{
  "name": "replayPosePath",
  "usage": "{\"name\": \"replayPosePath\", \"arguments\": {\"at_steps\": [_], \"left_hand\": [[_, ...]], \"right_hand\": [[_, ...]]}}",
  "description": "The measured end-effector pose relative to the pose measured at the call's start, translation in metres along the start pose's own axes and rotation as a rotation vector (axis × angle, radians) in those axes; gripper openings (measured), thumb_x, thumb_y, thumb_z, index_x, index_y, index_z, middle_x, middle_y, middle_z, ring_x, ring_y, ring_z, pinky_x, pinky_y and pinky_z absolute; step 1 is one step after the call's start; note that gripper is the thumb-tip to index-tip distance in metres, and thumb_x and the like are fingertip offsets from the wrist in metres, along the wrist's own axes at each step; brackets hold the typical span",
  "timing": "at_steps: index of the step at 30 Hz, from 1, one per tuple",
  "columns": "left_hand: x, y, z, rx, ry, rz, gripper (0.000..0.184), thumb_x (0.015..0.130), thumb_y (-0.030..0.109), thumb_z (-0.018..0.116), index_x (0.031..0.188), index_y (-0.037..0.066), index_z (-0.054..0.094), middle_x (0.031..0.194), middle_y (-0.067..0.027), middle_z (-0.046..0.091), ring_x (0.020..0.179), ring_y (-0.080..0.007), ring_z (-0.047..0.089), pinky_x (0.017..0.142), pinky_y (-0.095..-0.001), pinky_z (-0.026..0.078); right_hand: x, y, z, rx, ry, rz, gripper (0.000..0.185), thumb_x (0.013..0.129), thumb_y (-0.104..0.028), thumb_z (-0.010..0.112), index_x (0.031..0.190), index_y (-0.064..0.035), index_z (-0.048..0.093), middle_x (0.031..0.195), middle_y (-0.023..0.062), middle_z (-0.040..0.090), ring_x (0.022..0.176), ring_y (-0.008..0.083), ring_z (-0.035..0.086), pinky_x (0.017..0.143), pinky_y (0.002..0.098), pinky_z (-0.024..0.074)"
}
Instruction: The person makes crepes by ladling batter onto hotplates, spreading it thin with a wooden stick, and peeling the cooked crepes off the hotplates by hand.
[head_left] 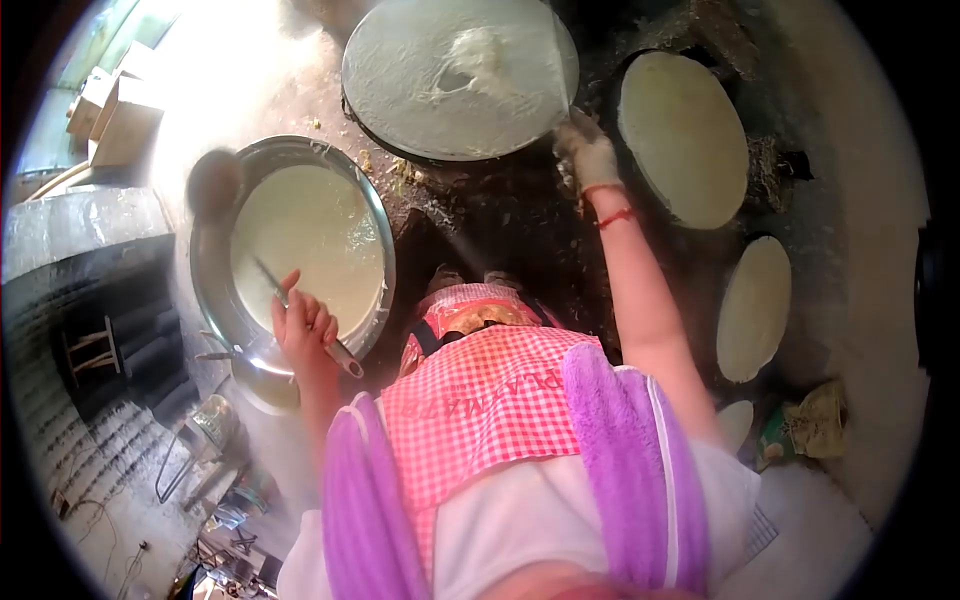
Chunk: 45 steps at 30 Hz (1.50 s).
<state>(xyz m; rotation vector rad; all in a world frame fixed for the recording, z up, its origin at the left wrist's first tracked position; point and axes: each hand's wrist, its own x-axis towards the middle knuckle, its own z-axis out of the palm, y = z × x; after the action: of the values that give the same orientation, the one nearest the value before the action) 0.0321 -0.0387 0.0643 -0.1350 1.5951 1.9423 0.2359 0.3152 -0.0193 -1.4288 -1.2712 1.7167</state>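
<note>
My left hand (303, 322) is closed round the handle of a ladle (345, 358). The ladle's round bowl, smeared by motion, is over the left rim of a wide metal basin (381, 215). Pale, creamy batter (310, 235) fills much of the basin. My right hand (587, 152), in what looks like a thin pale glove, is at the right edge of a large round griddle (410, 85). Its fingers are curled at a thin straight edge there; what they hold is unclear. A whitish layer covers the griddle, with a thicker lump of batter (478, 62) on it.
Two pale round sheets or discs, a larger one (685, 140) and a smaller one (755, 310), lie to the right. A crumpled bag (815, 420) is at the lower right. Cardboard boxes (125, 118) stand at the upper left, and a metal can (211, 422) at the lower left.
</note>
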Motion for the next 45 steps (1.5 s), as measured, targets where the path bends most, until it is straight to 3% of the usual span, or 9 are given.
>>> {"name": "replayPosePath", "arguments": {"at_steps": [7, 13, 19, 24, 29, 31, 33, 39, 45], "left_hand": [[0.023, -0.005, 0.073, -0.070, -0.333, -0.254, 0.036, 0.100, 0.016, 0.042, 0.132, 0.000, 0.041, 0.066, 0.0053, 0.030, 0.046, -0.0018, 0.025, 0.039, -0.0179, 0.021], [0.004, -0.029, 0.123, -0.329, -0.401, -0.393, 0.028, 0.100, 0.012, 0.042, 0.124, -0.002, 0.043, 0.071, 0.0030, 0.033, 0.055, -0.0042, 0.031, 0.046, -0.0193, 0.030], [-0.011, -0.026, 0.170, -0.337, -0.316, -0.453, 0.023, 0.098, 0.009, 0.047, 0.115, -0.005, 0.043, 0.077, 0.0003, 0.040, 0.060, -0.0071, 0.039, 0.052, -0.0221, 0.039], [0.033, -0.004, 0.121, -1.465, -0.565, -1.056, 0.043, 0.101, 0.009, 0.034, 0.138, -0.010, 0.025, 0.069, -0.0011, 0.038, 0.051, -0.0097, 0.039, 0.042, -0.0247, 0.038], [0.056, -0.002, 0.099, -1.056, -0.955, -0.747, 0.046, 0.104, 0.020, 0.031, 0.140, -0.007, 0.026, 0.071, -0.0007, 0.032, 0.048, -0.0070, 0.033, 0.038, -0.0227, 0.034], [0.088, 0.007, 0.100, -0.918, -1.012, -0.651, 0.046, 0.104, 0.022, 0.031, 0.141, -0.006, 0.026, 0.071, -0.0006, 0.032, 0.048, -0.0064, 0.031, 0.038, -0.0218, 0.033], [0.129, 0.010, 0.096, -0.999, -0.994, -0.764, 0.045, 0.104, 0.022, 0.029, 0.141, -0.004, 0.026, 0.071, -0.0008, 0.032, 0.048, -0.0062, 0.030, 0.037, -0.0210, 0.030], [0.206, -0.029, 0.088, -0.603, -0.750, -0.621, 0.040, 0.102, 0.018, 0.036, 0.137, -0.003, 0.034, 0.068, 0.0024, 0.030, 0.049, -0.0055, 0.028, 0.039, -0.0199, 0.028], [0.196, -0.044, 0.075, -0.411, -0.666, -0.426, 0.032, 0.102, 0.017, 0.038, 0.128, -0.001, 0.044, 0.066, 0.0036, 0.030, 0.047, -0.0048, 0.027, 0.038, -0.0196, 0.027]], "right_hand": [[-0.062, -0.011, 0.011, -0.200, -0.496, 0.184, 0.037, 0.089, -0.022, 0.063, 0.125, -0.0119, 0.056, 0.074, -0.0035, 0.059, 0.045, 0.0049, 0.046, 0.039, 0.0216, 0.0376], [-0.044, 0.052, -0.064, 0.244, -0.204, 0.108, 0.034, 0.093, -0.010, 0.054, 0.126, -0.0174, 0.057, 0.086, 0.0004, 0.065, 0.054, 0.0048, 0.052, 0.039, 0.0213, 0.0420], [-0.057, 0.053, 0.055, 0.106, -0.566, 0.146, 0.037, 0.089, -0.019, 0.063, 0.125, -0.0120, 0.057, 0.081, -0.0027, 0.064, 0.046, 0.0037, 0.047, 0.040, 0.0194, 0.0374], [-0.076, 0.019, 0.002, 0.122, -0.512, 0.166, 0.037, 0.089, -0.019, 0.063, 0.125, -0.0141, 0.057, 0.078, -0.0030, 0.063, 0.045, 0.0040, 0.048, 0.037, 0.0199, 0.0370], [-0.066, 0.048, -0.001, 0.029, -0.233, 0.040, 0.034, 0.090, -0.022, 0.062, 0.124, -0.0166, 0.059, 0.079, -0.0023, 0.064, 0.045, 0.0051, 0.050, 0.036, 0.0200, 0.0378], [-0.083, 0.044, 0.016, -0.303, -0.512, 0.019, 0.040, 0.089, -0.023, 0.064, 0.128, -0.0142, 0.057, 0.094, 0.0048, 0.069, 0.068, 0.0127, 0.065, 0.056, 0.0246, 0.0515], [-0.090, 0.061, 0.027, -0.462, -0.621, -0.168, 0.047, 0.085, -0.019, 0.068, 0.128, -0.0057, 0.055, 0.123, 0.0129, 0.061, 0.119, 0.0203, 0.055, 0.100, 0.0295, 0.0406], [-0.100, -0.007, 0.048, -0.328, -0.307, 0.175, 0.038, 0.090, -0.024, 0.062, 0.127, -0.0167, 0.058, 0.077, -0.0023, 0.058, 0.059, 0.0035, 0.051, 0.047, 0.0215, 0.0437], [-0.051, -0.005, 0.097, -1.089, -0.266, -0.559, 0.036, 0.089, -0.032, 0.059, 0.119, -0.0124, 0.060, 0.095, 0.0139, 0.065, 0.086, 0.0290, 0.064, 0.075, 0.0397, 0.0515]]}}
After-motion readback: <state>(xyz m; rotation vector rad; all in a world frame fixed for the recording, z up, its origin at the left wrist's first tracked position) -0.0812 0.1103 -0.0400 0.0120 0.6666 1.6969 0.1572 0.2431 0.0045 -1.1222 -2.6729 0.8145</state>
